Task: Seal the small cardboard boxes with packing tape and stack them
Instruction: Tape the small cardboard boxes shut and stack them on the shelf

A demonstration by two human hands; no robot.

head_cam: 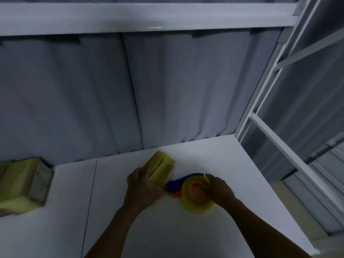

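A white worktop [186, 229] fills the low part of the view. Near the middle of it lies a small cardboard box [162, 167]. The box is yellow-brown, and its long side points toward 1 o'clock. A dark slit runs along its top, where the two flaps meet. The left hand [143, 189] grips the near end of the box, with its fingers curled over the top. This hand looks a bit blurred.

At 4 o'clock from the box, just beside it, is a tape gun [178, 182]. It is blue with some orange bits. Its blue front end is right at the near corner of the box, but I cannot tell if they touch. A tape roll [188, 202] sits on the gun. The roll is yellowish with an orange middle. The right hand [220, 190] holds the gun from the 3 o'clock side, with its fingers wrapped round the roll.

At 9 o'clock from the hands, well apart, a pile of boxes [22, 185] sits at the edge of the view. They are the same colour as the small box. I cannot count them.

A grey curtain [167, 90] hangs behind the worktop at 12 o'clock. A white bar [130, 17] runs across above it. A white frame [279, 142] stands at 3 o'clock.
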